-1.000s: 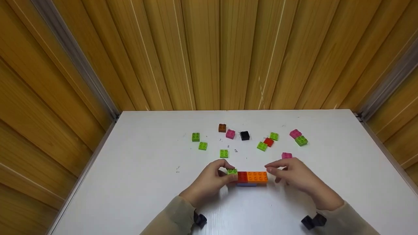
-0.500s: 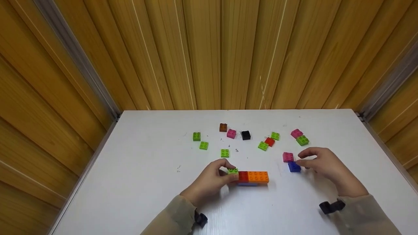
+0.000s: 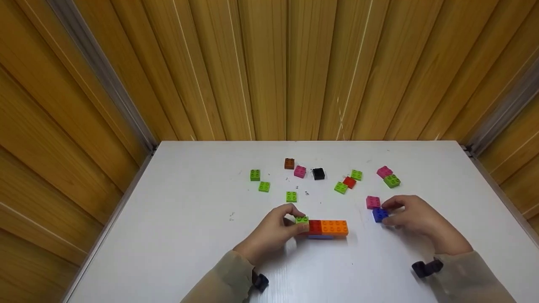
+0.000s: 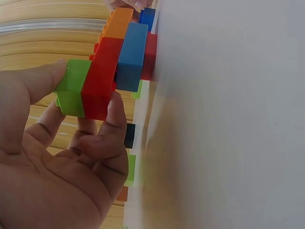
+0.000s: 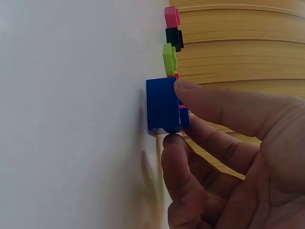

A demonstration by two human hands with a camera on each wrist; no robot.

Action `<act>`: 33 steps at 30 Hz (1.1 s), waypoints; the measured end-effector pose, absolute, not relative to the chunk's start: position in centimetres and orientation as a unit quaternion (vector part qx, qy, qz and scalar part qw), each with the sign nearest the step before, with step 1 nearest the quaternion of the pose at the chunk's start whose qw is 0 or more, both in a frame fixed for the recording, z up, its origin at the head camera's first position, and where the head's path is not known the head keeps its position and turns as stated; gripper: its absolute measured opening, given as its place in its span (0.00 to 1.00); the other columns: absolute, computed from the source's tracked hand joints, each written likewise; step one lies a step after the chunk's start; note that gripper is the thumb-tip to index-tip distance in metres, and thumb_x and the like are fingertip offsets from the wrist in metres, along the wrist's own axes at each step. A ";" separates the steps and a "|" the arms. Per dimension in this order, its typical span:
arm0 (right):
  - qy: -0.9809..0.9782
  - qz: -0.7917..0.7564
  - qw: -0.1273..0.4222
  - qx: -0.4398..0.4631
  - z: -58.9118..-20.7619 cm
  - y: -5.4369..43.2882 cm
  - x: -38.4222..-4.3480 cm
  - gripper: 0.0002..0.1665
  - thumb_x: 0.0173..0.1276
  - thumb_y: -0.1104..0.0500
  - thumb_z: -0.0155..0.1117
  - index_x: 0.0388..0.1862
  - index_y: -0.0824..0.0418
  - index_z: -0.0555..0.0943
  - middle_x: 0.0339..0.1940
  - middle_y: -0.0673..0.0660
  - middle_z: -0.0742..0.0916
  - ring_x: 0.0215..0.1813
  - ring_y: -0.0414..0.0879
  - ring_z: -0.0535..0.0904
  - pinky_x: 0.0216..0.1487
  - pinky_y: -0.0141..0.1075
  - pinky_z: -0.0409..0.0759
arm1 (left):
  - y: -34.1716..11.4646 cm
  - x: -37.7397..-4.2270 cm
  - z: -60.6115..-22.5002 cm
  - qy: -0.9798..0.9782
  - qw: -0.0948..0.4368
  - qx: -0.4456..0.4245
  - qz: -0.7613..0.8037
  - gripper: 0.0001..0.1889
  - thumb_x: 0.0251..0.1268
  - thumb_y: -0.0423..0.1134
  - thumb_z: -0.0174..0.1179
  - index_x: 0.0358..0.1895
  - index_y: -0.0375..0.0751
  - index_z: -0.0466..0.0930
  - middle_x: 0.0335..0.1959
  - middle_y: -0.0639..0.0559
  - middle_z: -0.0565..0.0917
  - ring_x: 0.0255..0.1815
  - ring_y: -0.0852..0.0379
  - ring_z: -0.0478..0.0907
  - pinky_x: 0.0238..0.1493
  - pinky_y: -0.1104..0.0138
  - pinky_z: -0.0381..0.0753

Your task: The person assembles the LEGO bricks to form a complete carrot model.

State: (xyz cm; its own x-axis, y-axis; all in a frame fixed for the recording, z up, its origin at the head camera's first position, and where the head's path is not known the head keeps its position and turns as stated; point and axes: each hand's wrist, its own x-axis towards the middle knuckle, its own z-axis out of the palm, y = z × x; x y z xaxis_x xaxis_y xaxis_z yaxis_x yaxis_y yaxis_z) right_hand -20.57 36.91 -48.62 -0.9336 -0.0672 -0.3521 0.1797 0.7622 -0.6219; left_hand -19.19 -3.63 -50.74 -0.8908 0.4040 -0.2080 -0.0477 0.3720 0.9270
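My left hand [image 3: 271, 230] grips the left end of a joined toy brick assembly, thumb and fingers about its green brick [image 4: 74, 88]. Beside that green piece sit a red brick [image 3: 315, 227] and an orange brick [image 3: 334, 227] on top, with a light blue brick [image 4: 132, 57] underneath. To the right, my right hand [image 3: 417, 219] pinches a dark blue brick [image 3: 380, 215], its thumb on the near side. In the right wrist view this blue brick [image 5: 162, 105] is at the white tabletop. A pink brick [image 3: 373, 202] lies just behind it.
Loose bricks lie across the back of the white table [image 3: 189, 235]: several green ones, a brown brick [image 3: 289, 163], a black brick [image 3: 318, 173], a flat red piece [image 3: 349, 182] and pink ones. Wood-patterned panels [image 3: 269, 71] rise behind the table and at both sides.
My right hand has moved right, away from the assembly's orange end to the dark blue brick, and its fingers have closed about it. The left hand keeps its grip in place.
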 end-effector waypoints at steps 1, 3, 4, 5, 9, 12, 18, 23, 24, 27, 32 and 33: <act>0.921 -0.344 0.179 0.031 -48.7 36.9 -20.6 0.32 0.71 0.56 0.82 0.70 0.66 0.84 0.66 0.72 0.86 0.51 0.53 0.85 0.50 0.42 0.89 | -3.6 -19.2 -50.7 0.802 0.206 0.112 0.550 0.11 0.75 0.49 0.77 0.51 0.56 0.86 0.61 0.59 0.91 0.48 0.57 0.89 0.60 0.57 0.83; 0.921 -0.345 0.178 0.034 -48.7 37.0 -20.5 0.31 0.71 0.57 0.82 0.69 0.66 0.85 0.64 0.70 0.87 0.52 0.54 0.84 0.50 0.42 0.89 | -3.6 -19.2 -50.7 0.801 0.207 0.111 0.551 0.11 0.75 0.49 0.77 0.51 0.56 0.85 0.61 0.59 0.91 0.48 0.57 0.89 0.62 0.55 0.83; 0.921 -0.346 0.177 0.035 -48.8 37.0 -20.5 0.30 0.71 0.58 0.82 0.69 0.66 0.85 0.62 0.70 0.87 0.52 0.54 0.83 0.50 0.42 0.89 | -3.6 -19.2 -50.7 0.801 0.208 0.109 0.551 0.11 0.75 0.49 0.77 0.50 0.57 0.85 0.62 0.59 0.90 0.49 0.57 0.89 0.64 0.54 0.83; 0.921 -0.346 0.177 0.037 -48.8 37.0 -20.5 0.30 0.71 0.58 0.82 0.68 0.66 0.85 0.62 0.69 0.88 0.52 0.53 0.83 0.50 0.42 0.89 | -3.6 -19.2 -50.7 0.801 0.209 0.108 0.551 0.10 0.75 0.49 0.77 0.50 0.57 0.85 0.62 0.59 0.90 0.49 0.56 0.89 0.65 0.54 0.83; 0.919 -0.347 0.182 0.037 -48.8 37.2 -20.6 0.28 0.71 0.56 0.83 0.64 0.66 0.86 0.59 0.67 0.88 0.50 0.52 0.84 0.50 0.41 0.89 | -3.5 -19.2 -50.7 0.801 0.217 0.097 0.549 0.10 0.75 0.49 0.77 0.50 0.58 0.85 0.63 0.60 0.90 0.50 0.56 0.89 0.68 0.50 0.83; 0.916 -0.352 0.188 0.031 -48.6 37.3 -20.5 0.26 0.70 0.55 0.84 0.61 0.65 0.86 0.59 0.66 0.88 0.48 0.52 0.85 0.49 0.41 0.89 | -3.5 -19.2 -50.7 0.802 0.219 0.096 0.548 0.10 0.75 0.49 0.77 0.51 0.59 0.85 0.62 0.60 0.90 0.50 0.56 0.89 0.70 0.49 0.83; 0.911 -0.366 0.189 0.009 -47.8 36.7 -20.3 0.26 0.72 0.48 0.83 0.61 0.61 0.87 0.62 0.63 0.88 0.49 0.51 0.85 0.47 0.42 0.88 | -3.5 -19.3 -50.6 0.799 0.216 0.101 0.552 0.10 0.76 0.48 0.76 0.51 0.58 0.85 0.60 0.60 0.91 0.50 0.56 0.90 0.70 0.48 0.83; 0.899 -0.399 0.183 -0.013 -47.3 35.6 -19.8 0.28 0.73 0.48 0.82 0.63 0.61 0.85 0.64 0.64 0.88 0.49 0.50 0.86 0.46 0.41 0.89 | -3.6 -19.2 -50.7 0.800 0.216 0.100 0.551 0.10 0.76 0.48 0.77 0.51 0.58 0.85 0.61 0.60 0.90 0.50 0.56 0.89 0.64 0.52 0.84; 0.894 -0.408 0.183 -0.017 -47.3 35.4 -19.6 0.28 0.74 0.49 0.82 0.64 0.62 0.84 0.64 0.64 0.88 0.49 0.50 0.86 0.46 0.40 0.89 | -3.6 -19.2 -50.7 0.799 0.215 0.102 0.552 0.10 0.76 0.48 0.77 0.51 0.57 0.85 0.61 0.59 0.90 0.49 0.56 0.89 0.62 0.54 0.84; 0.882 -0.432 0.185 -0.023 -47.0 34.7 -19.3 0.29 0.74 0.51 0.82 0.66 0.63 0.83 0.64 0.62 0.89 0.50 0.50 0.87 0.47 0.40 0.90 | -3.6 -19.1 -50.8 0.800 0.211 0.106 0.552 0.10 0.76 0.47 0.77 0.50 0.56 0.85 0.62 0.58 0.90 0.48 0.57 0.89 0.57 0.58 0.83; 0.875 -0.447 0.184 -0.033 -46.7 33.6 -18.9 0.31 0.73 0.52 0.83 0.67 0.64 0.83 0.62 0.61 0.88 0.51 0.51 0.85 0.48 0.38 0.89 | -3.5 -19.1 -50.8 0.804 0.207 0.105 0.548 0.10 0.76 0.48 0.77 0.50 0.57 0.85 0.61 0.59 0.90 0.48 0.57 0.89 0.59 0.58 0.83; 0.874 -0.448 0.183 -0.035 -46.7 33.3 -18.9 0.31 0.73 0.52 0.83 0.68 0.64 0.82 0.62 0.60 0.88 0.51 0.51 0.84 0.48 0.37 0.89 | -3.5 -19.1 -50.8 0.804 0.207 0.104 0.547 0.10 0.75 0.48 0.77 0.50 0.57 0.85 0.61 0.59 0.90 0.48 0.57 0.89 0.60 0.57 0.83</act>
State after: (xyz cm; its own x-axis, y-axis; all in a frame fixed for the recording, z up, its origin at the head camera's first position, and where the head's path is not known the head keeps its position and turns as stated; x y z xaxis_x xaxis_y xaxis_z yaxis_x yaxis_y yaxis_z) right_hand -18.86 33.33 -46.71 -0.9303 -0.2263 -0.2886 0.1025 0.5953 -0.7970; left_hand -19.15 -3.55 -50.77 -0.8924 0.3947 -0.2189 -0.0585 0.3798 0.9232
